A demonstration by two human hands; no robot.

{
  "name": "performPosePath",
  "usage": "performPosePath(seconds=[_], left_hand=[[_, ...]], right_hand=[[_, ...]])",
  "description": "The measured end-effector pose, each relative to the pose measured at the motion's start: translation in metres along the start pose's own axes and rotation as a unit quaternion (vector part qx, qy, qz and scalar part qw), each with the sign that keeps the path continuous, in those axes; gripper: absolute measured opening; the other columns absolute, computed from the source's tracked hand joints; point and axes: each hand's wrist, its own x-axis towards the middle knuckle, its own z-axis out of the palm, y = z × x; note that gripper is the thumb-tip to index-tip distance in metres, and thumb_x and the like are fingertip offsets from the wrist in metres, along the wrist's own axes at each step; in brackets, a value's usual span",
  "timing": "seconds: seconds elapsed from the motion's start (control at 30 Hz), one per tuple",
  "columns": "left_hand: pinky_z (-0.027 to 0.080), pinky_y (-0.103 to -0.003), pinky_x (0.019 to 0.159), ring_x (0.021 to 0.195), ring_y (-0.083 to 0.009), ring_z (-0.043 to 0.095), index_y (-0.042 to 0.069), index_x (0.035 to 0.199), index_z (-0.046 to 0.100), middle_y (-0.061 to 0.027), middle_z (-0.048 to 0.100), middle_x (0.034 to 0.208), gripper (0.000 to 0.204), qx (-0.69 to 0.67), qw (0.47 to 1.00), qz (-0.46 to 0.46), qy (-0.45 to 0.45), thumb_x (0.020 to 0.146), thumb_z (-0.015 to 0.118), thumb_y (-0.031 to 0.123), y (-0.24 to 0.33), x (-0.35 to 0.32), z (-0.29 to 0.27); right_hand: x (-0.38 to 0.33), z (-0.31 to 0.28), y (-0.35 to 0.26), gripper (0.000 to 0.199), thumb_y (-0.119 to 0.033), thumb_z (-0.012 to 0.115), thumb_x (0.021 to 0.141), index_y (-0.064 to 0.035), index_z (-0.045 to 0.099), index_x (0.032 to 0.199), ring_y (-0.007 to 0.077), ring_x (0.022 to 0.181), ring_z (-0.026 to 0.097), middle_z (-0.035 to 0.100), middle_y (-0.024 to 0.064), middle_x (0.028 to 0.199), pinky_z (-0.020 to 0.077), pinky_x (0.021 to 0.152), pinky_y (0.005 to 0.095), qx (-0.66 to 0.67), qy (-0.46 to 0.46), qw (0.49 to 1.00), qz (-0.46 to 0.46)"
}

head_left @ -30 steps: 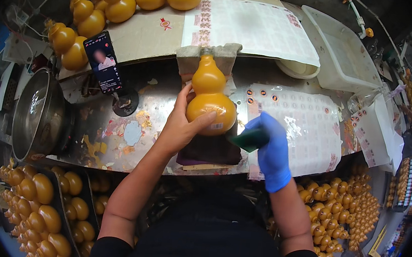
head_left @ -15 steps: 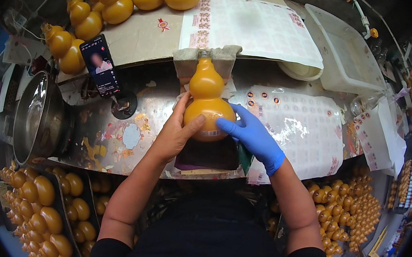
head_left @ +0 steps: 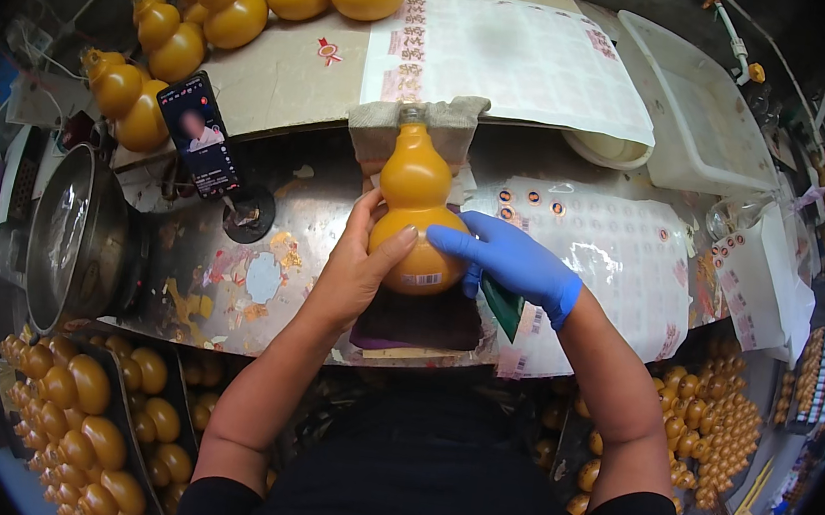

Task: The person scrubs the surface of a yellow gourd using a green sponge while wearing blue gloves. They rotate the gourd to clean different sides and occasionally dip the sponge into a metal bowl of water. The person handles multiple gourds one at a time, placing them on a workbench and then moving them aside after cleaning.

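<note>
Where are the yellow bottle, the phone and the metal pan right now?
Yellow bottle (head_left: 417,204): head view, on its narrow waist, between the two bulges.
Phone (head_left: 200,137): head view, on the middle of its screen.
Metal pan (head_left: 67,231): head view, on its bare inner wall.

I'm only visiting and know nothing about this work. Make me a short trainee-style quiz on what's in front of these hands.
1. Choose: the flat piece jutting out below the right hand is (a) red, (b) green, (c) white.
2. True or false: the neck of the gourd-shaped bottle points toward the picture's lower edge.
3. Fill in: the phone stands to the bottle's ____ in this view.

Key: 1. b. 2. False; it points toward the upper edge. 3. Left.
</note>
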Motion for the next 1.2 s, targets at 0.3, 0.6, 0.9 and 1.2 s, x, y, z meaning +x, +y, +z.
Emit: performPosePath(seconds=[0.3, 0.6, 0.9, 1.2], left_hand=[[0.029, -0.034, 0.11, 0.13, -0.0231, 0.04, 0.001, 0.145, 0.023, -0.0167, 0.039, 0.14, 0.066, -0.031, 0.999, 0.004, 0.022, 0.095, 0.057, 0.029, -0.003, 0.001, 0.003], [0.026, -0.035, 0.112, 0.133, -0.0257, 0.037, -0.001, 0.146, 0.024, -0.0181, 0.034, 0.145, 0.071, 0.091, 0.994, 0.057, 0.03, 0.096, 0.053, 0.04, -0.016, -0.008, 0.001], [0.026, -0.035, 0.112, 0.135, -0.0257, 0.033, -0.001, 0.147, 0.022, -0.0183, 0.033, 0.145, 0.073, -0.059, 0.998, 0.017, 0.007, 0.096, 0.054, 0.041, -0.018, -0.002, -0.01], [0.032, -0.036, 0.108, 0.128, -0.0244, 0.04, -0.002, 0.139, 0.031, -0.018, 0.04, 0.137, 0.067, 0.021, 0.996, 0.055, 0.073, 0.093, 0.061, 0.036, -0.009, -0.002, 0.014]], right_hand=[[0.003, 0.008, 0.015, 0.08, -0.063, 0.054, 0.087, 0.0043, 0.052, 0.129, 0.0247, 0.1, 0.063, 0.064, 0.0196, 0.113, 0.0489, 0.087, 0.0329, -0.012, 0.072, 0.997, -0.017], [-0.004, 0.023, 0.017, 0.08, -0.065, 0.048, 0.09, 0.0013, 0.045, 0.136, 0.0298, 0.108, 0.062, 0.063, 0.0235, 0.114, 0.0468, 0.092, 0.0353, -0.079, 0.133, 0.987, -0.037], [-0.001, 0.014, 0.018, 0.083, -0.065, 0.049, 0.089, 0.0043, 0.045, 0.134, 0.0313, 0.103, 0.064, 0.063, 0.0247, 0.112, 0.0481, 0.091, 0.036, -0.023, 0.093, 0.995, -0.023], [0.001, 0.017, 0.018, 0.087, -0.067, 0.049, 0.087, 0.0044, 0.04, 0.136, 0.0354, 0.115, 0.058, 0.058, 0.0279, 0.121, 0.0438, 0.097, 0.0385, -0.047, 0.098, 0.994, -0.031]])
